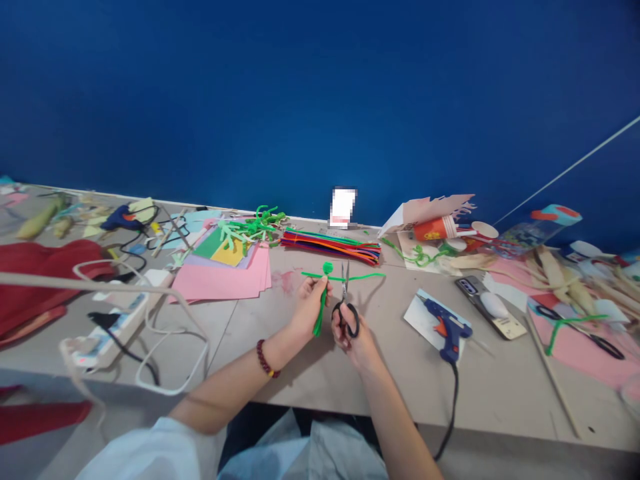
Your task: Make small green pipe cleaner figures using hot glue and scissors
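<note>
Near the middle of the table, my left hand (311,301) is closed on a green pipe-cleaner figure (327,268). It has a round coiled top, a long strand sticking out to each side, and a bundle of strands hanging below the fingers. My right hand (349,333) grips black-handled scissors (345,285), fingers in the loops and blades pointing away from me. The blades are slightly parted beside the right-hand strand; whether they touch it I cannot tell. Just beyond lies a bundle of multicoloured pipe cleaners (330,247).
Left are pink paper sheets (220,280), green pipe-cleaner shapes (257,223) and a power strip (123,320) with trailing cables. Right are a blue glue gun (447,327) on a card, a phone (490,308), a red paper cup (435,229) and another pair of scissors (605,347).
</note>
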### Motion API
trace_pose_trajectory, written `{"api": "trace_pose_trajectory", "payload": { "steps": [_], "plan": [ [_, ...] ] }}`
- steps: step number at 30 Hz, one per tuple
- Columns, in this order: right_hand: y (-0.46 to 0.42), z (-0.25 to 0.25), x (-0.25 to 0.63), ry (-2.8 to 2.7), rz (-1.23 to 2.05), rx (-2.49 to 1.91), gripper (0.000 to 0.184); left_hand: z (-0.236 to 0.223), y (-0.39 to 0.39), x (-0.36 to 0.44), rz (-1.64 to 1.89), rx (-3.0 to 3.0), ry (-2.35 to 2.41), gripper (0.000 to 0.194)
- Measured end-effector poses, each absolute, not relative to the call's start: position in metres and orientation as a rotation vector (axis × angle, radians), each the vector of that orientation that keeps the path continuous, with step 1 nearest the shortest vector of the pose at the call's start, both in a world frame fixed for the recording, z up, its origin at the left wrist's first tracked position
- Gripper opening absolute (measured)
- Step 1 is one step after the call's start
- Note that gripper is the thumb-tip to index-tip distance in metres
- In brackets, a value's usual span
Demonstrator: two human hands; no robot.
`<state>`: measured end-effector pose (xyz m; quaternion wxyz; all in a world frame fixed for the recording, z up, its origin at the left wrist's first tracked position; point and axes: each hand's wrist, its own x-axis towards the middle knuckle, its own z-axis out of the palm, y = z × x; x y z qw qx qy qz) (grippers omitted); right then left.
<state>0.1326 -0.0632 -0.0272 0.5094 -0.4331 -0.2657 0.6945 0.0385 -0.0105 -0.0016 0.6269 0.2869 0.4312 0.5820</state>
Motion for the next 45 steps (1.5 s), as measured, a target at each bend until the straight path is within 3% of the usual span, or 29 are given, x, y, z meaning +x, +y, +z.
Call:
{"api": "trace_pose_trajectory", "payload": {
  "steps": [19,28,45],
  "plan": [
    [-0.064,-0.023,0.132,-0.616,1.525,-1.140,0.049,-0.002,-0.007,0.037,1.297,0.637,0.997,0.032],
    [-0.065,-0.028,0.141,-0.682,1.488,-1.250,0.042,-0.006,-0.004,0.034,1.339,0.618,0.999,0.030],
    [-0.072,-0.031,0.189,-1.597,0.503,-2.005,0.015,-0.012,0.003,0.035,1.379,0.576,0.990,0.027]
  ]
}}
